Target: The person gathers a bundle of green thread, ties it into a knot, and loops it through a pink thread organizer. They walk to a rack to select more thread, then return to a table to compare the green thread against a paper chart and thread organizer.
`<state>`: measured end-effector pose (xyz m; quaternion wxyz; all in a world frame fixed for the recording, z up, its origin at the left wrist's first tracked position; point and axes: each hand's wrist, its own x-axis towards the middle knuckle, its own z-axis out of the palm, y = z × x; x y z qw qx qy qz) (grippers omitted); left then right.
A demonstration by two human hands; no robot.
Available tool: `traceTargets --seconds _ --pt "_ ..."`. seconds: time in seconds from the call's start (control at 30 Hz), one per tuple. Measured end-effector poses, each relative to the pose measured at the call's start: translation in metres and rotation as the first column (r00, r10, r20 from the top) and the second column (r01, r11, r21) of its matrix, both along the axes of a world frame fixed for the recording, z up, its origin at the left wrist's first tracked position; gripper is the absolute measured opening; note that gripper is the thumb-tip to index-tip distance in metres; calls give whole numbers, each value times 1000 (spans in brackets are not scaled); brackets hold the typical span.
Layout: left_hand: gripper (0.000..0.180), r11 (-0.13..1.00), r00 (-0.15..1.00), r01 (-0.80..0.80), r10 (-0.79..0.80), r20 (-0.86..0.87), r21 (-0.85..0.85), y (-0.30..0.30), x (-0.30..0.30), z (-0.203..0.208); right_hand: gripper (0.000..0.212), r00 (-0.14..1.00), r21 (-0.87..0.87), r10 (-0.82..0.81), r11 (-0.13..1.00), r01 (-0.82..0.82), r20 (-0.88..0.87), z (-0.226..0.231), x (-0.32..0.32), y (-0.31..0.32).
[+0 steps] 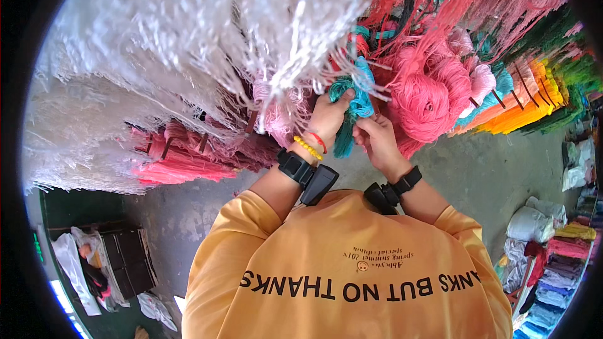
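Racks of hanging yarn filled the upper view when I looked: a broad mass of white yarn [157,44] on the left, pink skeins [433,94] to the right, then orange and yellow bundles [521,110] curving away toward the rim. Below lay a grey concrete floor [490,169]. I saw both hands raised right at the rack. The left hand [326,119] was closed around a teal skein [355,97], thumb pressed up on its knot, the skein's tail hanging down between the two wrists. The right hand [375,138] sat just beside it, fingers curled in on the lower strands of the same skein. So the teal skein was up in both grips, touching the pink skeins on its right and white strands on its left. Room was tight above, yarn crowding every side; the open space was downward, over the floor. Stacked folded cloth [559,263] lined the right edge, a dark crate [125,257] the lower left.
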<state>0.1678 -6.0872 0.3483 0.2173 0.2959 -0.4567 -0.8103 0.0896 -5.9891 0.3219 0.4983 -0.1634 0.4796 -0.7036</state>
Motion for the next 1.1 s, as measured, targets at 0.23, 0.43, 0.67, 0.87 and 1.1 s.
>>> traceTargets --seconds 0.23,0.43,0.67,0.87,1.1 --pt "16 1000 1000 3 -2 28 -20 -3 -1 -1 4 1000 45 -20 999 21 -12 1 0 1" --pt "15 997 998 -5 10 59 -77 -2 -1 0 8 996 44 -65 997 68 -67 2 0 -1" --pt "11 984 996 -79 83 22 -159 -4 -4 -4 6 740 -200 -122 980 -17 -661 11 14 8" --pt "14 966 997 -70 78 23 -249 -9 -5 -8 7 734 -11 -175 975 223 -656 -5 7 -2" --pt "16 989 996 32 -20 85 -143 -10 2 -1 9 838 104 -33 989 106 -544 9 5 -2"
